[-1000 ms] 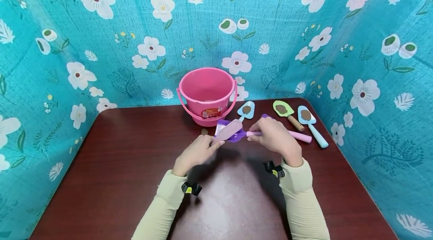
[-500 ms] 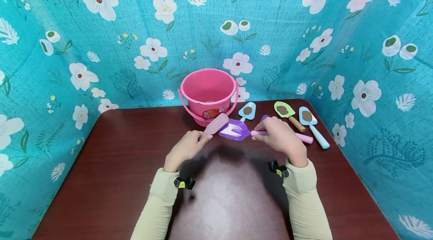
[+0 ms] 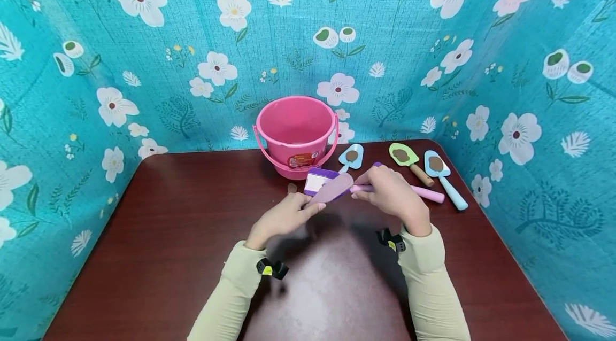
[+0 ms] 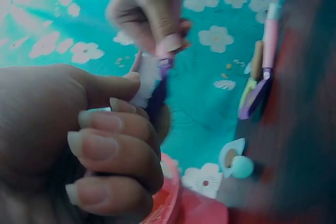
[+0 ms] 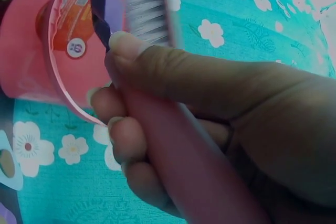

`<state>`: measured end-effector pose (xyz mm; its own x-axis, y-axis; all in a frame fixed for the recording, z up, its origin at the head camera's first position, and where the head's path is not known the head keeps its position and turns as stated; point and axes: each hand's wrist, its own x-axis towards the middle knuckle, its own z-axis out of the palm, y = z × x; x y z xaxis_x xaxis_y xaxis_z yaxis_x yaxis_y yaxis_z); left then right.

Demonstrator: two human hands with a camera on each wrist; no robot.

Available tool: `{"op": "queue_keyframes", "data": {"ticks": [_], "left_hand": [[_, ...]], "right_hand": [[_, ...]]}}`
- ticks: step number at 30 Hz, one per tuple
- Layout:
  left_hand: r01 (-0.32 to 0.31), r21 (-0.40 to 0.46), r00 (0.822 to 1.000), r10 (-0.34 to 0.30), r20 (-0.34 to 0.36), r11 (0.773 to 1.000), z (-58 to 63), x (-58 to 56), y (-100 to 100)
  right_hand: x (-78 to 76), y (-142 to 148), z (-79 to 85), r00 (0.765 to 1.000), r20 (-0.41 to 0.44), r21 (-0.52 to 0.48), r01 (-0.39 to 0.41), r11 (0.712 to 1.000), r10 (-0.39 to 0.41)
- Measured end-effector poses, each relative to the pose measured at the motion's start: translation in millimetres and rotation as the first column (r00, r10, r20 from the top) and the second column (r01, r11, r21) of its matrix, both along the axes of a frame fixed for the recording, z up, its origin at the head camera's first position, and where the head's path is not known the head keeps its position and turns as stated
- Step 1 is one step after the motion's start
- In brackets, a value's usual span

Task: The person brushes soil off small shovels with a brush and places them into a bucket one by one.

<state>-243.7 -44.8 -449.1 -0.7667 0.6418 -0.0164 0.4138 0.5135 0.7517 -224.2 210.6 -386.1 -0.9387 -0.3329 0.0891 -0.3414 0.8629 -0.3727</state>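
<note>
My left hand (image 3: 284, 216) grips a pink-backed brush (image 3: 337, 187), its handle mostly hidden in the fingers. White bristles of the brush (image 5: 146, 11) face the blade of a purple toy shovel (image 3: 315, 180). The brush overlaps the blade's handle end in the head view. My right hand (image 3: 392, 194) holds that shovel by its pink handle (image 5: 173, 150), thumb along the top, blade pointing left. In the left wrist view, my right hand (image 4: 149, 11) sits just beyond the brush, while my left hand's curled fingers (image 4: 118, 153) fill the foreground.
Behind the shovel stands a pink bucket (image 3: 295, 138), handle lowered in front. Near it lies a light blue trowel (image 3: 356, 162) with a brown patch. Green (image 3: 409, 147) and blue (image 3: 444, 163) trowels lie right, beside another pink-handled purple shovel (image 3: 430, 194). A small brown piece (image 3: 292, 188) lies left.
The brush swung left off the blade half a second ago and is now back right, across the blade near the handle. The right hand shifted only slightly, still holding the shovel.
</note>
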Motion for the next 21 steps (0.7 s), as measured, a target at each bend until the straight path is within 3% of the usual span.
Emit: {"op": "queue_keyframes", "data": {"ticks": [6,15,18,21], "left_hand": [[-0.059,-0.059,0.997,0.056,-0.05,0.997,-3.9,0.2,3],[-0.177,-0.086,0.984,0.174,-0.034,0.98,0.2,-11.0,-23],[-0.192,-0.083,0.981,0.191,-0.011,0.978,1.9,-13.4,-30],[-0.165,-0.044,0.986,0.166,0.011,0.985,3.1,-13.9,-34]], "right_hand": [[2.0,2,2.2,1.0,-0.017,0.028,0.021,0.999,-0.02],[2.2,9,2.1,0.997,-0.027,0.014,0.072,0.997,-0.071],[2.0,10,1.8,0.997,-0.035,0.005,0.07,0.998,-0.07],[1.6,8,1.4,0.999,-0.02,0.003,0.051,0.999,-0.051]]}}
